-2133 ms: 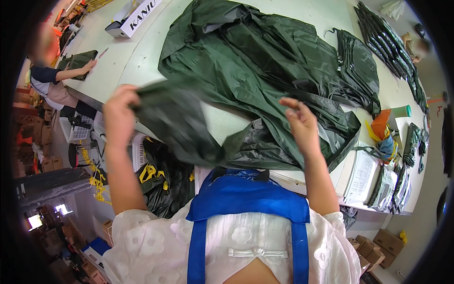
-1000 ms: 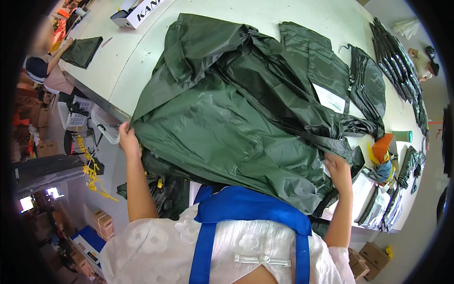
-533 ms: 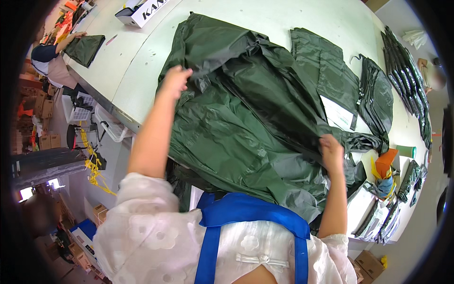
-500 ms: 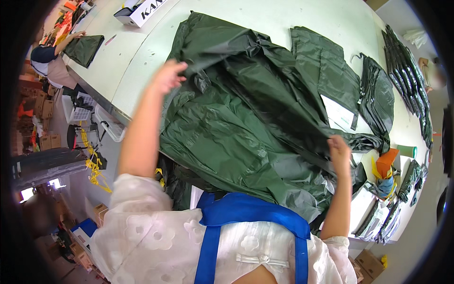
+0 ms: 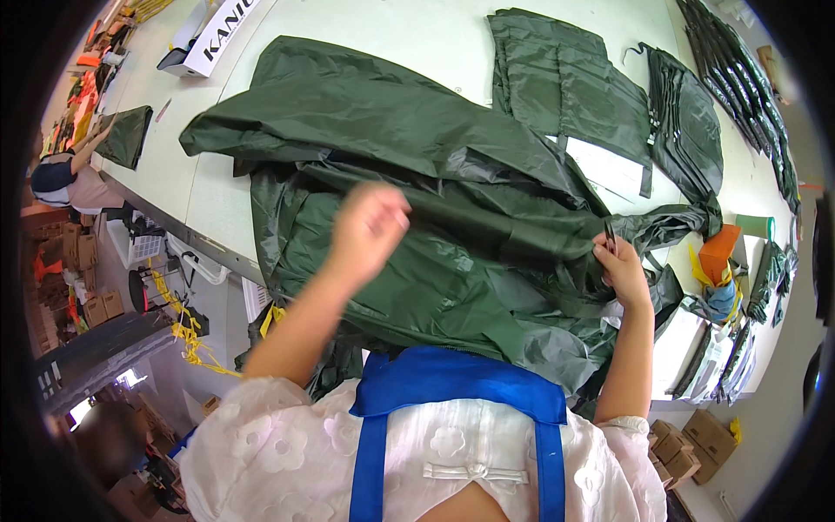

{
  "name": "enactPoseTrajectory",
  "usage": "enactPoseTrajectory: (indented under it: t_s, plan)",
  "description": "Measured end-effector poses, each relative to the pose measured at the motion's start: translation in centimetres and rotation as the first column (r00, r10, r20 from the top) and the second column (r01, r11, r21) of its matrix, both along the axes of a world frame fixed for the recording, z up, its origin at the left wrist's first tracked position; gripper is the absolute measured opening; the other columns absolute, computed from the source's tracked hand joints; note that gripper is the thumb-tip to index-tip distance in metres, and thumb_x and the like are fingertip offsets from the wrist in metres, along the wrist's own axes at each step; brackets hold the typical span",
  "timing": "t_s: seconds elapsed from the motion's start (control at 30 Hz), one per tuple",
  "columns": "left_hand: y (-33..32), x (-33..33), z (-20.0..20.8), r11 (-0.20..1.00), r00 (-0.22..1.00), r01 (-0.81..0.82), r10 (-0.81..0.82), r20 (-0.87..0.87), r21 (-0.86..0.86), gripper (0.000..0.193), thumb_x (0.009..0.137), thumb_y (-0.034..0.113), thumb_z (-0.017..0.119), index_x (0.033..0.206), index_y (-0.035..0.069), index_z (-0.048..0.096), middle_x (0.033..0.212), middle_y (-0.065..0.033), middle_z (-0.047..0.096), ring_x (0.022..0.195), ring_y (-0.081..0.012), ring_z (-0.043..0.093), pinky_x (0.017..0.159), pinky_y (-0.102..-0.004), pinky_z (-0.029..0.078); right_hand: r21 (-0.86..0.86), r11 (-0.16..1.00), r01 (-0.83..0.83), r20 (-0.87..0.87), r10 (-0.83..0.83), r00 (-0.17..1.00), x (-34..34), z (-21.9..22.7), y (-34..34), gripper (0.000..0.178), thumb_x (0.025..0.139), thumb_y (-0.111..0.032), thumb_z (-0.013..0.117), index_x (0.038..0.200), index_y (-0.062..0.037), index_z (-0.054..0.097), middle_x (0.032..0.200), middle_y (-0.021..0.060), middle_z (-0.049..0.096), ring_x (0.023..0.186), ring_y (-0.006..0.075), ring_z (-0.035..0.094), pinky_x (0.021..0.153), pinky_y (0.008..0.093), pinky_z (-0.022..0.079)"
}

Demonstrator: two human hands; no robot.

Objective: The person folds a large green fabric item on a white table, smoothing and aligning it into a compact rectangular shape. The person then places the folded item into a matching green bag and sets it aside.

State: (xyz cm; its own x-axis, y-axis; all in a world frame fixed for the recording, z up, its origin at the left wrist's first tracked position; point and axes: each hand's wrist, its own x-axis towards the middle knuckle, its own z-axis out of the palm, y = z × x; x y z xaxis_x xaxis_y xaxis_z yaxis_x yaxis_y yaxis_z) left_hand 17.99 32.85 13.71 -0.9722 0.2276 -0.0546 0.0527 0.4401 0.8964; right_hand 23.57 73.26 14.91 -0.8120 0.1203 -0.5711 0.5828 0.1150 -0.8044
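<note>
A large dark green, shiny waterproof garment lies spread and crumpled across the table in front of me, its far layer folded over in a long flap. Above its middle is my left hand, blurred by motion with the fingers curled; whether cloth is between them cannot be told. At the garment's right side my right hand is closed. A small dark pair of snips pokes up from its fingers, whose tips touch the green cloth.
Folded green pieces lie beyond on the white table, with a white paper sheet by them. Stacked dark bundles, an orange block and a green roll are rightward. A co-worker handles green cloth far left.
My left hand has come from the garment's far left edge toward its middle. The far layer now lies lower and stretches further left. Snips now show in my right hand.
</note>
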Motion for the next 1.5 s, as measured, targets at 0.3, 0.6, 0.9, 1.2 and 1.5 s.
enactPoseTrajectory:
  t_s: [0.3,0.6,0.9,1.2,1.5]
  plan:
    - [6.6,2.7,-6.6,0.243,0.728,-0.659,-0.032,0.685,0.712,0.047,0.092,0.015,0.055,0.134,0.017,0.034,0.130,-0.0041,0.049,0.121,-0.0252,0.046,0.098,-0.0509,0.040,0.430,0.806,-0.406,-0.208,0.527,0.824,-4.0,5.4,-4.0,0.026,0.081,-0.015,0.069,0.103,-0.0011,0.068,0.097,0.0107,0.070,0.094,0.0183,0.065,0.082,0.0304,0.050]
    - [2.7,4.3,-2.0,0.528,0.820,-0.566,0.282,0.498,0.633,0.041,0.085,0.004,0.065,0.121,0.006,0.047,0.114,-0.0068,0.057,0.095,-0.0191,0.060,0.074,-0.0299,0.052,0.609,0.791,-0.053,-0.366,0.340,0.867,-14.8,-4.5,-5.0,0.021,0.085,-0.019,0.065,0.096,-0.0013,0.063,0.088,0.0127,0.069,0.083,0.0321,0.066,0.075,0.0394,0.051]
    - [-0.4,8.1,-1.5,0.525,0.821,-0.551,0.201,0.534,0.649,0.049,0.084,0.003,0.064,0.127,0.006,0.042,0.118,-0.0048,0.054,0.103,-0.0122,0.057,0.075,-0.0274,0.052,0.881,0.338,-0.330,-0.068,0.783,0.618,-9.3,-9.4,-14.4,0.069,0.067,-0.036,0.082,0.124,-0.0093,0.053,0.128,0.0114,0.056,0.097,0.0301,0.064,0.081,0.0387,0.053]
    - [-0.9,8.6,-0.7,0.667,0.819,-0.538,0.271,0.506,0.515,0.053,0.083,0.002,0.064,0.130,0.006,0.039,0.117,-0.0052,0.055,0.098,-0.0103,0.058,0.067,-0.0225,0.048,0.806,0.383,-0.451,-0.104,0.842,0.529,-7.3,-7.8,-15.3,0.016,0.079,-0.016,0.063,0.095,-0.0127,0.064,0.098,0.0087,0.067,0.085,0.0288,0.066,0.071,0.0403,0.053]
    - [-1.6,9.3,0.1,0.703,0.850,-0.499,0.283,0.444,0.507,0.057,0.083,0.000,0.062,0.134,0.006,0.035,0.115,-0.0056,0.056,0.094,-0.0104,0.058,0.064,-0.0226,0.048,0.837,0.162,-0.523,0.087,0.904,0.420,-7.9,-5.3,-15.0,0.041,0.076,-0.030,0.075,0.106,-0.0071,0.059,0.106,0.0110,0.062,0.093,0.0303,0.065,0.079,0.0400,0.053]
